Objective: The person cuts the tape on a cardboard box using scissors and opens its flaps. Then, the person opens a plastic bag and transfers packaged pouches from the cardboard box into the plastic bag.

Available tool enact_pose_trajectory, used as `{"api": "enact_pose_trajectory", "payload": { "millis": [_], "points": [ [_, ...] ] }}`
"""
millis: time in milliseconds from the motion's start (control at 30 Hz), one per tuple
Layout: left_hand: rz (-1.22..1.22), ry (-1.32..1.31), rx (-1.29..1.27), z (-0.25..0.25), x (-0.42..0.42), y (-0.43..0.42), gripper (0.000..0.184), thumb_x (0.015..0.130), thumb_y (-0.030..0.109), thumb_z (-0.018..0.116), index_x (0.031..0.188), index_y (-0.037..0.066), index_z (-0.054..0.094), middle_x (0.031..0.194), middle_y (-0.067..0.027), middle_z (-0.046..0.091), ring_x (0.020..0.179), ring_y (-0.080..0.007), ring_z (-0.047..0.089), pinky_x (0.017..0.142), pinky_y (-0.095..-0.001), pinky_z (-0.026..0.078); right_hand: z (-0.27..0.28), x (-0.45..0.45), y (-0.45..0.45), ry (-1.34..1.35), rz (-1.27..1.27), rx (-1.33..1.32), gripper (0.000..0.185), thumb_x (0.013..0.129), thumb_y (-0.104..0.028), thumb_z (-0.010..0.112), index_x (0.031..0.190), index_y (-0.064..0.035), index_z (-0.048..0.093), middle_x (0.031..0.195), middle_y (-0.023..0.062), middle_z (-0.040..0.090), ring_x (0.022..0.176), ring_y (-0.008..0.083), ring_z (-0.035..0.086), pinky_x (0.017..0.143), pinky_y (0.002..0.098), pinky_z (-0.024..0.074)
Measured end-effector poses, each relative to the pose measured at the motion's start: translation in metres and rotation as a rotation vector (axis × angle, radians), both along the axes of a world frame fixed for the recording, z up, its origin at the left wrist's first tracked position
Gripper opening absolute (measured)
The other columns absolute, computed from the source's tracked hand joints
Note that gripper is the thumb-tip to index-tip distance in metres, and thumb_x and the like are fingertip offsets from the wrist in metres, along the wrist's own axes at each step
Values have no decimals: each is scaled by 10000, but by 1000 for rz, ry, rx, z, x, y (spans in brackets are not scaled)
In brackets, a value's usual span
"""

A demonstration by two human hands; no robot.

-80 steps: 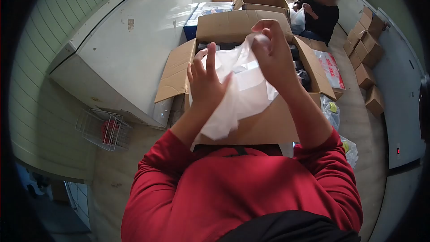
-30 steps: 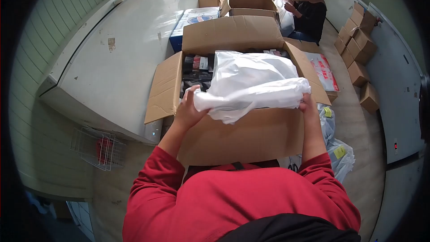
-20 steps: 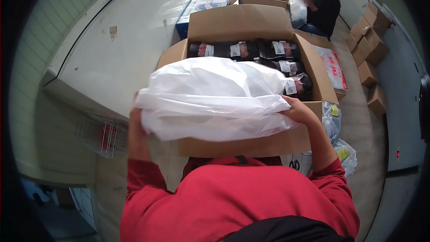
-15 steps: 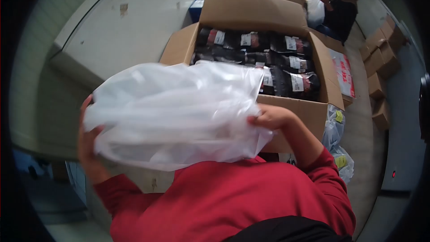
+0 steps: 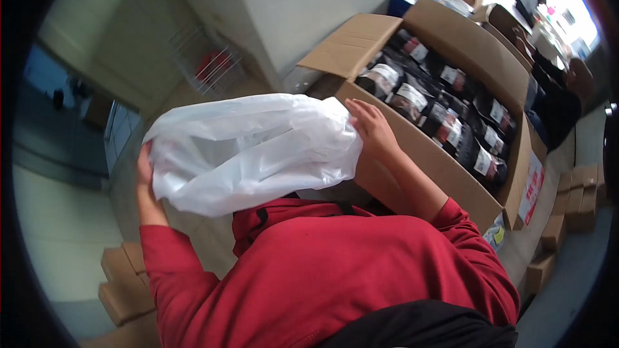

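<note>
Left hand (image 5: 146, 174) grips white plastic bag (image 5: 255, 151); right hand (image 5: 376, 130) touches other end, can't tell if pinching, by carton's (image 5: 451, 183) near-left corner.

Stock or packing room: large open carton (image 5: 467, 51) filled with labelled dark packs (image 5: 412, 98); stacked small cardboard boxes (image 5: 580, 203) to the carton's right; wire basket (image 5: 200, 58) to its left; second open box (image 5: 509, 29) beyond it.

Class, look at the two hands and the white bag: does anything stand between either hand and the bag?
Nothing visible does. The left hand holds one end of the bag, and the right hand is at the other. The box is beyond the right hand, not in between.
</note>
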State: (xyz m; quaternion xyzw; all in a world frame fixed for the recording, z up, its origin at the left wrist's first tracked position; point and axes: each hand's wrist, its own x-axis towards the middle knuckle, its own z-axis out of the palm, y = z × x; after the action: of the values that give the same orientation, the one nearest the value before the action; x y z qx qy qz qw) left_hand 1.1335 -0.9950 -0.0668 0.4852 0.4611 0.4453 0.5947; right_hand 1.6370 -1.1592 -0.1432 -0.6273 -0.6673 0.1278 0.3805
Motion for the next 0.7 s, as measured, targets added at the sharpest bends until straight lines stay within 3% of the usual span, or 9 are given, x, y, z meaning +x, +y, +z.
{"api": "enact_pose_trajectory", "payload": {
  "millis": [33, 100, 267, 300, 367, 467, 533, 633, 700],
  "points": [
    [22, -65, 70, 0, 10, -5, 447, 843, 371, 356, 1090, 22, 488, 1033, -104, 549, 923, -220, 534, 802, -325, 424, -8, -11, -1, -4, 32, -5, 447, 825, -332, 451, 1241, -189, 375, 1235, 98, 399, 1160, 274, 346, 967, 374, 268],
    [49, -159, 23, 5, 20, -6, 461, 850, 391, 335, 1088, 27, 488, 1039, -96, 546, 923, -214, 533, 804, -317, 418, -30, -23, -11, -697, -26, 59, 530, 770, -369, 499, 1252, -200, 358, 1308, 68, 308, 1233, 260, 227, 1015, 450, 126],
    [-34, -189, -80, -14, 57, 1, 459, 805, 415, 453, 1063, 37, 493, 945, -64, 553, 827, -174, 541, 730, -297, 436, -94, 29, -25, -1002, 41, -104, 556, 743, -366, 489, 1255, -198, 352, 1340, 41, 254, 1262, 251, 151, 1016, 491, 47],
    [-107, -170, -168, -23, 65, 6, 461, 792, 408, 489, 1064, 35, 488, 932, -66, 549, 813, -176, 540, 728, -298, 436, -95, 25, -26, -995, 11, -82, 540, 744, -353, 486, 1245, -193, 366, 1337, 47, 260, 1257, 258, 169, 1016, 490, 55],
    [-169, 57, 17, -29, 102, -1, 554, 762, 455, 536, 1103, 26, 456, 966, -75, 532, 845, -178, 525, 736, -298, 432, -102, 21, -24, -983, -7, -68, 524, 745, -340, 484, 1235, -187, 381, 1334, 53, 267, 1252, 265, 186, 1016, 489, 63],
    [-65, 41, -51, -58, 124, 16, 649, 761, 550, 475, 1136, 23, 429, 1009, -79, 516, 881, -174, 508, 752, -297, 425, -118, 13, -23, -1001, 15, -36, 497, 725, -285, 529, 1193, -154, 428, 1280, 92, 342, 1211, 279, 270, 1003, 490, 136],
    [-33, -9, -109, -54, 139, 19, 679, 763, 575, 441, 1154, 20, 412, 1030, -81, 507, 899, -169, 501, 758, -299, 424, -112, -15, 0, -366, 8, 129, 499, 677, -217, 600, 1146, -117, 462, 1202, 122, 411, 1157, 279, 345, 977, 455, 231],
    [22, -26, -154, -52, 153, 26, 700, 781, 597, 373, 1187, 27, 385, 1067, -81, 497, 938, -157, 487, 780, -301, 417, -68, -78, 74, -28, 183, 78, 702, 567, -319, 716, 1161, -82, 426, 1188, 133, 407, 1136, 301, 349, 962, 400, 272],
    [-85, -24, -253, -43, 163, 25, 707, 777, 611, 356, 1196, 42, 383, 1084, -73, 495, 955, -155, 485, 789, -300, 413, -55, -111, 112, -95, 352, -39, 960, 540, -414, 718, 1293, -114, 204, 1289, 132, 296, 1184, 305, 287, 988, 396, 229]
  ]
}}
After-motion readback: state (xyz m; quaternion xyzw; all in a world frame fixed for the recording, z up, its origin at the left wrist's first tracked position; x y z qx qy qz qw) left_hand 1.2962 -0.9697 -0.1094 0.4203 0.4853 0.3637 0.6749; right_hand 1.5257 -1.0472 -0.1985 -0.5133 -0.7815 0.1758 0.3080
